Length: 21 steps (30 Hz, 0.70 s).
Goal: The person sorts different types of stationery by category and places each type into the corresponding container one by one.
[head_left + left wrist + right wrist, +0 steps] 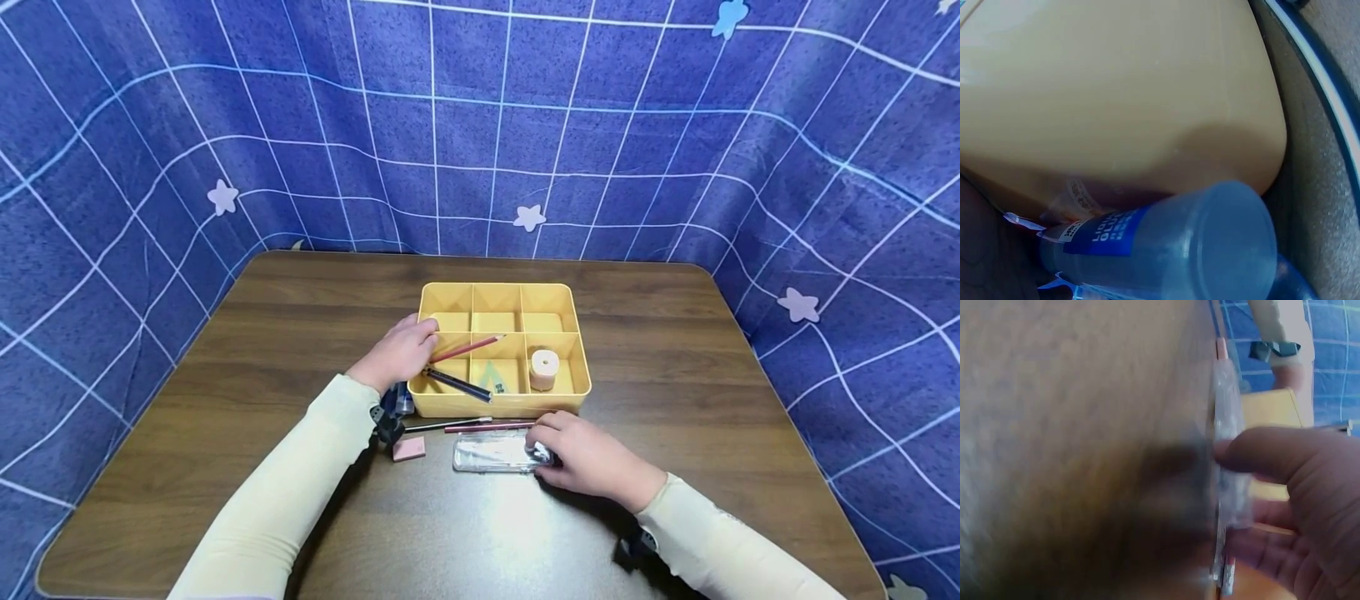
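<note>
My left hand (397,354) grips the left rim of a yellow compartment box (495,407). Against the box's outer left wall lies a liquid glue bottle (1147,250), below that hand. In front of the box, my right hand (585,458) pinches the right end of a flat clear plastic case (487,456). The right wrist view has the thumb on one side of the case (1226,394) and the fingers on the other. Inside the box's front row are a red pencil (468,347), a dark pen-like item (459,385), a pale green triangle (490,377) and a pale roll (543,369).
Between box and case lie a black pencil (446,426) and a dark red pencil (487,427). A pink eraser (408,449) sits left of the case. Blue gridded cloth (480,133) surrounds the wooden table (675,358) at the back and sides.
</note>
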Motion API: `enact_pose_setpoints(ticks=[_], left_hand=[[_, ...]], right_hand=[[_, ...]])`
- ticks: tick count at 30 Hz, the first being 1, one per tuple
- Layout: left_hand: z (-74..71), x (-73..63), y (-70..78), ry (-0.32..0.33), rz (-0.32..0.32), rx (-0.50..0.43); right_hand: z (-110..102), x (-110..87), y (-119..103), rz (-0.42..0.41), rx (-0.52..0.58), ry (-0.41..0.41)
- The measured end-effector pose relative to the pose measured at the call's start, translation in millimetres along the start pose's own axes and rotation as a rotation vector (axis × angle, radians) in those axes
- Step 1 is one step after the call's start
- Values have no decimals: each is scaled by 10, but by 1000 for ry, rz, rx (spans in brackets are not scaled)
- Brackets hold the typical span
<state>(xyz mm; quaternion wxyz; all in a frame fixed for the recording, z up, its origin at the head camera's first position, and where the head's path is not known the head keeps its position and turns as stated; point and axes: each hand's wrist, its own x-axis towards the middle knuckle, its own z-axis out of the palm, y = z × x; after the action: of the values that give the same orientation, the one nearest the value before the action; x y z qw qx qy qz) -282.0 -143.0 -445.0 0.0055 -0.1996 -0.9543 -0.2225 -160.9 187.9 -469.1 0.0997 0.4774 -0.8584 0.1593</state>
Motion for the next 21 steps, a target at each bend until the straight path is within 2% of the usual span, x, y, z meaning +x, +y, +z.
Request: enact_pose_setpoints(ticks=[7, 15, 18, 21], left_hand=[[-10, -9, 7, -8, -16, 5], [-10, -8, -2, -10, -17, -7], [-8, -3, -3, -8, -12, -6], [-8, -1, 1, -5, -7, -4]], right_hand=[[-290, -1, 143, -84, 141, 108], [-801, 2, 367, -184, 274, 314], [-980, 16, 488, -179, 272, 375], [-1104, 36, 661, -138, 274, 421]])
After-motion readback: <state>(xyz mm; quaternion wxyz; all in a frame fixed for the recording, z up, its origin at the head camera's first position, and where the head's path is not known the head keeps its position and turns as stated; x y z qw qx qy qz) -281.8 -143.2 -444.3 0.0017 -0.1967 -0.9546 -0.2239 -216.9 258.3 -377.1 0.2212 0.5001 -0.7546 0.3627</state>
